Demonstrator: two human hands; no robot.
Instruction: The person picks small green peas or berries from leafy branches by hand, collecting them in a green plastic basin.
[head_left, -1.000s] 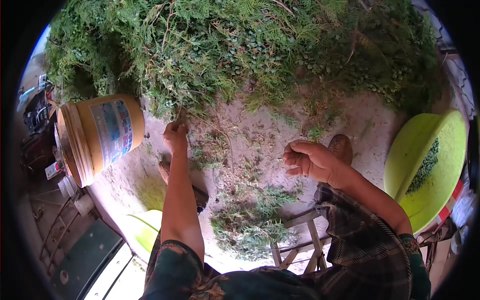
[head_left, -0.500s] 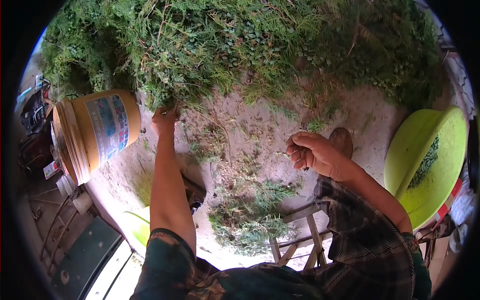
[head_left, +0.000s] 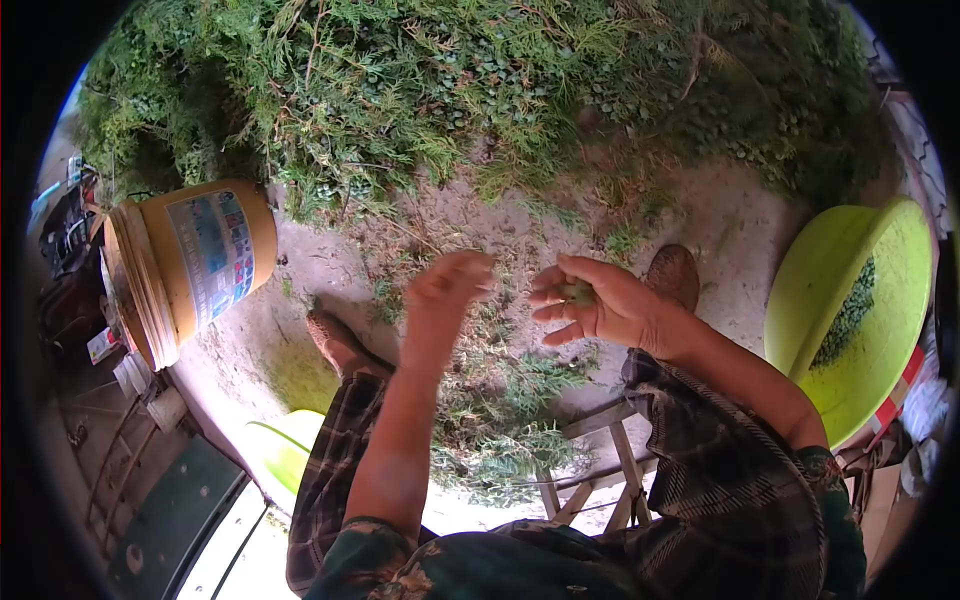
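My right hand (head_left: pixel 600 302) is held palm up over the ground, fingers loosely spread, cupping a small clump of green berries (head_left: pixel 578 292). My left hand (head_left: pixel 447 285) is blurred with motion just left of it, a short gap between the two. Whether the left hand holds anything is not visible. A big heap of green conifer branches (head_left: pixel 480 90) with berries fills the far side. Below my hands lies a smaller pile of loose sprigs (head_left: pixel 510 425) on the dusty ground.
A yellow bucket (head_left: pixel 200 255) lies on its side at the left. A lime-green basin (head_left: pixel 880 270) at the right holds some green berries (head_left: pixel 848 320). My shoes (head_left: pixel 675 272) rest on the ground, with a wooden stool frame (head_left: pixel 600 470) under me. Clutter sits at the far left.
My left hand has pulled back from the branch heap near the bucket and swung right toward my right hand. The right hand has opened from a loose fist to show the berries.
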